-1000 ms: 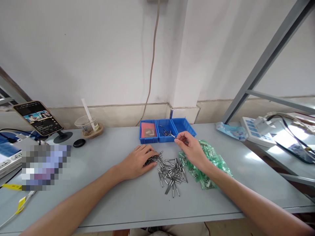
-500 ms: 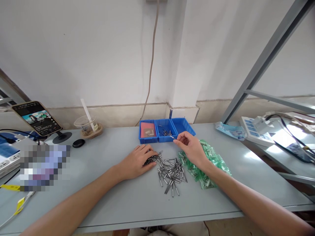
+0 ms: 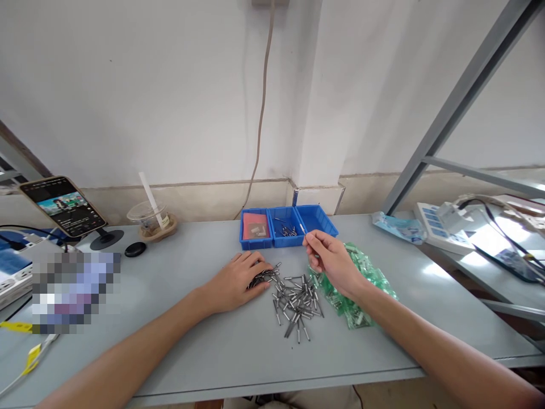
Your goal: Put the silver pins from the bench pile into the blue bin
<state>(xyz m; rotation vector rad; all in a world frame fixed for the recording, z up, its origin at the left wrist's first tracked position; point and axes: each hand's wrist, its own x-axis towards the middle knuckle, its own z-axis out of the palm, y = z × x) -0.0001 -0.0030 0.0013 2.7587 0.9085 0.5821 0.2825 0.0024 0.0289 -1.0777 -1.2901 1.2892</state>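
My left hand (image 3: 238, 281) lies on the grey table (image 3: 213, 341), fingers curled over the left edge of a pile of small metal pins (image 3: 296, 298). Raised a little above the table, my right hand (image 3: 334, 261) pinches one thin metal pin (image 3: 302, 229) between thumb and forefinger, just in front of a blue three-part tray (image 3: 288, 227). The tray's middle part holds a few pins; its left part holds a red pad. A heap of green plastic-wrapped parts (image 3: 355, 284) lies under my right wrist.
At the far left stand a phone on a stand (image 3: 62, 205), a plastic cup with a straw (image 3: 150, 215) and a black disc (image 3: 135, 249). A power strip (image 3: 443, 230), cables and a tablet sit on the right. A grey shelf frame (image 3: 451, 108) rises at right.
My right hand has drawn back slightly from the middle tray part and turned the pinched pin upright. My left hand has stayed on the pins.
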